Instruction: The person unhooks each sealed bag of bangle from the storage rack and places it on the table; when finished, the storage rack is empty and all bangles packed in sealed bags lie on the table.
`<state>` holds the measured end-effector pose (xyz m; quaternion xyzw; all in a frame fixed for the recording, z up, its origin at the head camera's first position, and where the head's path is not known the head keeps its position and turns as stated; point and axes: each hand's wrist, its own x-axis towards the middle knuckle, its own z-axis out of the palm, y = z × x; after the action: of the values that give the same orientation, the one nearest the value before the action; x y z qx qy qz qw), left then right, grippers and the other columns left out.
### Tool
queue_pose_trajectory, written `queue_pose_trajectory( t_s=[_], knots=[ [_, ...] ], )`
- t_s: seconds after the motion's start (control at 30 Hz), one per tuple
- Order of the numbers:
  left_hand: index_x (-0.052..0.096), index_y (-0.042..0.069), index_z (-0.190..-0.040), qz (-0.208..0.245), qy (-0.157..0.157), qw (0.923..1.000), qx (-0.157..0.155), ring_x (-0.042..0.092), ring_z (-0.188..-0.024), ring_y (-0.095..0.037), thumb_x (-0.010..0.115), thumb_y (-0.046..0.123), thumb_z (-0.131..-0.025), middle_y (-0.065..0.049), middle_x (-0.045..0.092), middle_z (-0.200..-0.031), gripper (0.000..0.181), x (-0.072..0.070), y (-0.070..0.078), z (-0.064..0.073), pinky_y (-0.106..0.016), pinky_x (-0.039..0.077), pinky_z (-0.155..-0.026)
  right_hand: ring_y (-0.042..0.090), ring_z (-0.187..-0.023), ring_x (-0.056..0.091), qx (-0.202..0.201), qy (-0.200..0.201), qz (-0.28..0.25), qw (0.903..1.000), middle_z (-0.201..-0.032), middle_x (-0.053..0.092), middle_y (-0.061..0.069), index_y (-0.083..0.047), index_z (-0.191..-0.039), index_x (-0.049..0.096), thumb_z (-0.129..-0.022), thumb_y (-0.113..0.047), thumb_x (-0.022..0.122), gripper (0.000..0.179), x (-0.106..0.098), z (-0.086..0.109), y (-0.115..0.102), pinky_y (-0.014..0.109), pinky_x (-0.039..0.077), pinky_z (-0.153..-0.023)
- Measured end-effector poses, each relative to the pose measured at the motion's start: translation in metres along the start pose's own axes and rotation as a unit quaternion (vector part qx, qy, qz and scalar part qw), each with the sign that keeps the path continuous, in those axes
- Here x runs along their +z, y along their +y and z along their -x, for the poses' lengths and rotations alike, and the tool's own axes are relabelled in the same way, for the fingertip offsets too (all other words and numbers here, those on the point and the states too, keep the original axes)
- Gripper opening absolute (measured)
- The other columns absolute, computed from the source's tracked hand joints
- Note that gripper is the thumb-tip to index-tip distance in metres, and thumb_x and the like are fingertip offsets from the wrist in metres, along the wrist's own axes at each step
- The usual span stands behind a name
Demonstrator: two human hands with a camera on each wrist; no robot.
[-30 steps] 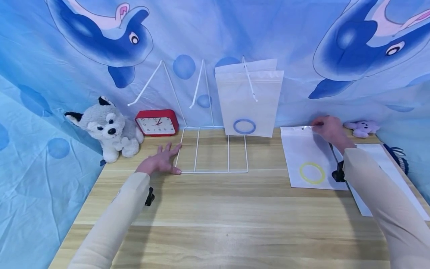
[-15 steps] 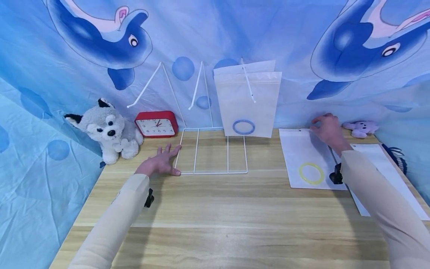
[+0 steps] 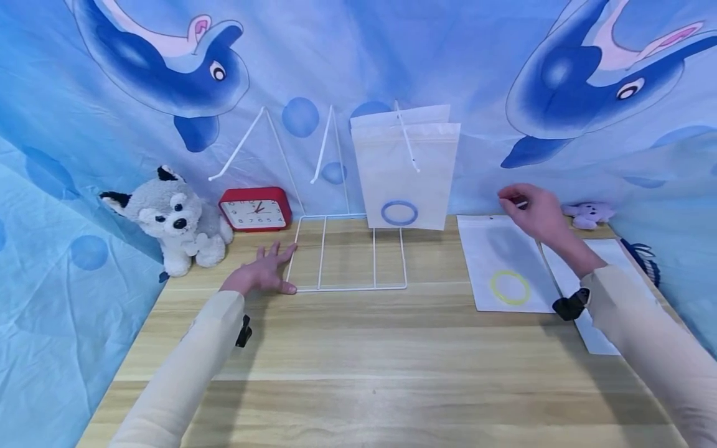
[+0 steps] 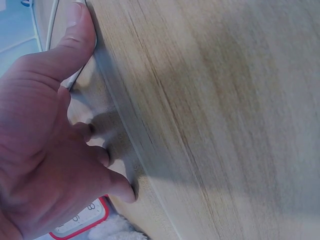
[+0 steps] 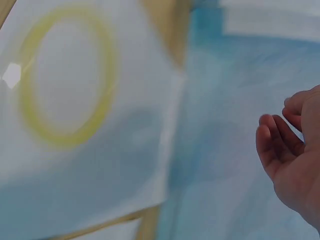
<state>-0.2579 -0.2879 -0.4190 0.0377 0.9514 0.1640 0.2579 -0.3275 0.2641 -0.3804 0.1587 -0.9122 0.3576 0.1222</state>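
A white wire display rack stands at the back of the table with sloping prongs. From its right prong hang white packets, the front one marked with a blue ring. My left hand lies at the rack's left side, fingers spread, thumb and a fingertip touching the base wire; the thumb is also seen in the left wrist view. A white packet with a yellow ring lies flat on the right. Above its top edge is my right hand, fingers loosely bent, with nothing visible held.
Left of the rack are a red clock and a plush husky. Another white packet lies under my right forearm. A small purple plush toy sits at the back right. A blue dolphin-print cloth hangs behind.
My right hand has risen off the top edge of the yellow-ring packet and shifted slightly left; the packet stays on the table. The left hand keeps its place on the rack.
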Motion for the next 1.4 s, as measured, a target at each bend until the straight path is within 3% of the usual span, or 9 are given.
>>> queue_pose_trajectory(
  t_s=[0.1,0.23,0.5,0.8,1.13,1.3,1.4],
  knots=[
    [0.007,0.020,-0.162,-0.003,0.001,1.0000,-0.001,-0.014,-0.142,-0.056,0.081,0.042,-0.082,-0.026,-0.011,-0.163,0.111,0.000,-0.002,0.000,-0.084,0.002,-0.099,0.022,-0.095,0.064,-0.009,0.001,-0.063,0.9980,-0.115,0.067,0.018,0.001,-0.124,0.064,-0.100,-0.019,0.064,0.032,-0.007,-0.004,-0.031,0.011,0.046,-0.071],
    [0.008,0.020,-0.162,-0.005,0.002,1.0000,0.002,-0.013,-0.142,-0.057,0.081,0.043,-0.082,-0.027,-0.011,-0.162,0.112,0.001,-0.004,-0.001,-0.084,0.003,-0.098,0.010,-0.101,0.063,-0.031,-0.016,-0.150,0.9880,-0.126,0.063,0.018,-0.002,-0.134,0.059,-0.099,-0.017,0.065,0.039,-0.016,-0.012,-0.066,0.014,0.050,-0.079],
    [0.008,0.020,-0.162,-0.005,0.004,1.0000,0.001,-0.012,-0.142,-0.057,0.081,0.045,-0.081,-0.027,-0.010,-0.163,0.112,0.002,-0.003,-0.001,-0.084,0.003,-0.099,0.024,-0.120,0.061,-0.033,-0.038,-0.231,0.9717,-0.136,0.061,0.009,-0.013,-0.140,0.058,-0.096,-0.014,0.069,0.045,-0.017,-0.037,-0.117,0.031,0.050,-0.097],
    [0.008,0.021,-0.162,-0.003,0.003,1.0000,-0.003,-0.013,-0.143,-0.056,0.080,0.043,-0.083,-0.025,-0.010,-0.163,0.110,0.001,0.000,0.002,-0.084,0.003,-0.099,0.023,-0.124,0.058,0.014,-0.045,-0.281,0.9585,-0.137,0.060,0.008,-0.018,-0.141,0.058,-0.096,-0.012,0.069,0.047,-0.015,-0.060,-0.140,0.036,0.047,-0.102],
    [0.007,0.023,-0.162,0.003,-0.003,1.0000,-0.007,-0.015,-0.143,-0.055,0.081,0.046,-0.081,-0.026,-0.011,-0.163,0.112,0.001,-0.002,-0.001,-0.084,0.002,-0.099,0.023,-0.105,0.063,0.024,-0.066,-0.342,0.9371,-0.122,0.063,0.011,-0.015,-0.137,0.062,-0.097,-0.012,0.067,0.041,-0.006,-0.074,-0.146,0.024,0.053,-0.086],
    [0.008,0.028,-0.162,0.008,-0.006,0.9998,-0.020,-0.014,-0.144,-0.052,0.082,0.051,-0.077,-0.021,-0.010,-0.165,0.115,0.002,-0.004,-0.003,-0.083,0.002,-0.100,0.025,-0.106,0.060,0.021,-0.075,-0.394,0.9159,-0.135,0.053,0.010,-0.014,-0.132,0.067,-0.096,-0.008,0.068,0.037,-0.002,-0.078,-0.149,0.024,0.055,-0.082],
    [0.008,0.026,-0.162,0.009,-0.003,0.9998,-0.016,-0.014,-0.144,-0.054,0.082,0.048,-0.079,-0.023,-0.010,-0.164,0.114,0.002,-0.004,-0.002,-0.083,0.002,-0.100,0.026,-0.107,0.059,0.019,-0.082,-0.412,0.9070,-0.140,0.049,0.010,-0.013,-0.130,0.068,-0.095,-0.008,0.068,0.035,-0.001,-0.080,-0.150,0.024,0.056,-0.080]
  ],
)
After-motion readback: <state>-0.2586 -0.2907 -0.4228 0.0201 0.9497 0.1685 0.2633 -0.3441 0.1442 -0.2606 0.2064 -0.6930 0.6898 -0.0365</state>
